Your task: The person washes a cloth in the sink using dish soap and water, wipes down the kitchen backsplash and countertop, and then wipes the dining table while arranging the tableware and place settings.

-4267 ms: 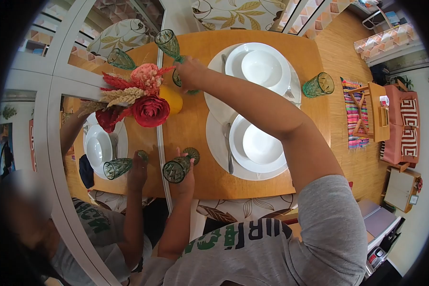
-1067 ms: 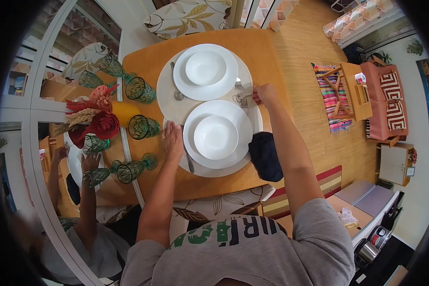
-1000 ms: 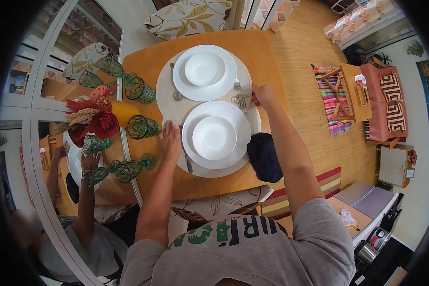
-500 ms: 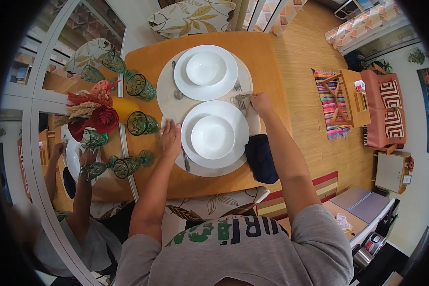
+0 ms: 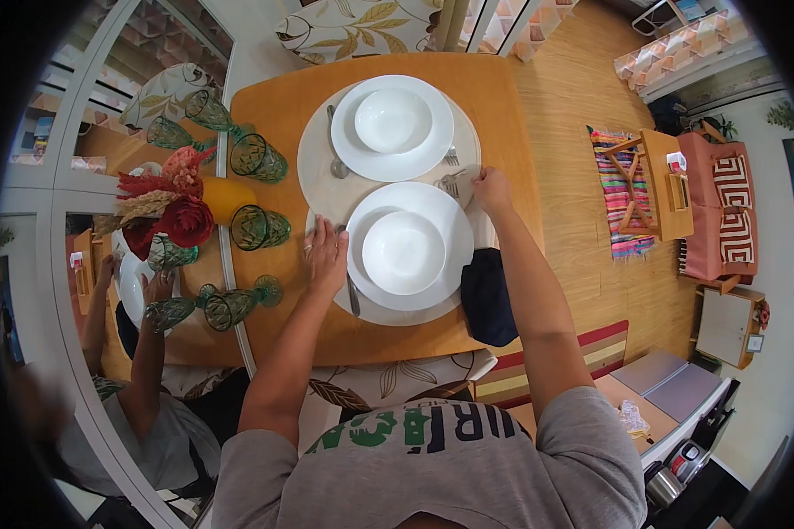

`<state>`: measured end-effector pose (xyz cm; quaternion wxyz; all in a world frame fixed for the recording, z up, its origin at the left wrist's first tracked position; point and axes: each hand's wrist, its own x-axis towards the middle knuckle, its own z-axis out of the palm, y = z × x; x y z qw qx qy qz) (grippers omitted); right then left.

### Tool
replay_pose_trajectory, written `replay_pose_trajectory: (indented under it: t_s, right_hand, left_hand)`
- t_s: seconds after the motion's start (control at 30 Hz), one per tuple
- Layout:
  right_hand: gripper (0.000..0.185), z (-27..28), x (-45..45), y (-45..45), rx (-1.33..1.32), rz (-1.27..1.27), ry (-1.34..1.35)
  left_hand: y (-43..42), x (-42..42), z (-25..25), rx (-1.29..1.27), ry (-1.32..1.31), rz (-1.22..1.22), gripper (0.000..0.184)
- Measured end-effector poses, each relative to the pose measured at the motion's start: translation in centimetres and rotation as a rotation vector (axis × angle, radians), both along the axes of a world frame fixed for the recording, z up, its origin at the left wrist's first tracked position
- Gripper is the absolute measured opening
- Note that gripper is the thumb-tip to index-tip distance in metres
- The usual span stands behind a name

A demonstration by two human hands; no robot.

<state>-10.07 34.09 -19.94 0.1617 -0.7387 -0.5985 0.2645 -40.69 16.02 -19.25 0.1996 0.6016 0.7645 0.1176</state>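
Two round cream placemats overlap on the table, the far placemat [image 5: 313,163] and the near placemat [image 5: 384,316]. Each bears a white plate, the far plate [image 5: 348,132] and the near plate [image 5: 357,264], with a white bowl on top: the far bowl [image 5: 393,121] and the near bowl [image 5: 403,253]. My left hand [image 5: 328,257] lies with fingers stretched on the near placemat's left edge, beside a knife [image 5: 353,298]. My right hand [image 5: 492,189] pinches a placemat's right edge near a fork [image 5: 450,186]; which placemat is unclear.
Green goblets, including one goblet [image 5: 258,159], stand along the mirrored wall on the left. A yellow vase [image 5: 228,201] with red flowers is among them. A dark folded cloth [image 5: 489,300] lies by the near plate. The wooden table [image 5: 503,115] has chairs at both ends.
Both placemats, with their plates, bowls and cutlery, have shifted a little to the right. My hands have moved right with them. The goblets have stayed in place.
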Motion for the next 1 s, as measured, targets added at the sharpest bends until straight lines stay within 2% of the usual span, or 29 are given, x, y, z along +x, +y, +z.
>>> replay_pose_trajectory:
  t_s: [0.2, 0.53, 0.73, 0.8, 0.87, 0.93, 1.0]
  right_hand:
    - [0.018, 0.3, 1.8, 0.4, 0.009, 0.005, -0.034]
    - [0.02, 0.2, 4.9, 1.0, -0.009, 0.006, -0.04]
    - [0.024, 2.8, 5.7, -0.9, 0.127, 0.01, -0.036]
    - [0.021, 4.9, 7.0, -3.3, 0.052, 0.01, 0.103]
    - [0.02, 5.1, 8.5, -7.4, 0.209, 0.105, 0.141]
    - [0.028, 6.3, 8.9, -13.0, 0.292, 0.237, 0.105]
    - [0.049, 7.7, 7.5, -18.8, 0.284, 0.339, -0.012]
  left_hand:
    - [0.9, 1.5, 0.3, -0.004, -0.094, -0.007, 0.073]
    - [1.8, 4.5, 0.7, -0.016, -0.064, -0.018, 0.071]
    - [1.2, 3.7, -0.3, 0.089, -0.069, -0.017, 0.061]
    - [0.5, 3.1, 0.4, 0.202, -0.163, -0.036, 0.053]
    - [-1.0, 2.6, 1.0, 0.192, -0.259, 0.0, 0.049]
    - [-3.3, 2.7, 1.7, 0.179, -0.351, 0.046, 0.048]
    - [-6.2, 2.8, 2.6, 0.084, -0.374, 0.023, 0.05]
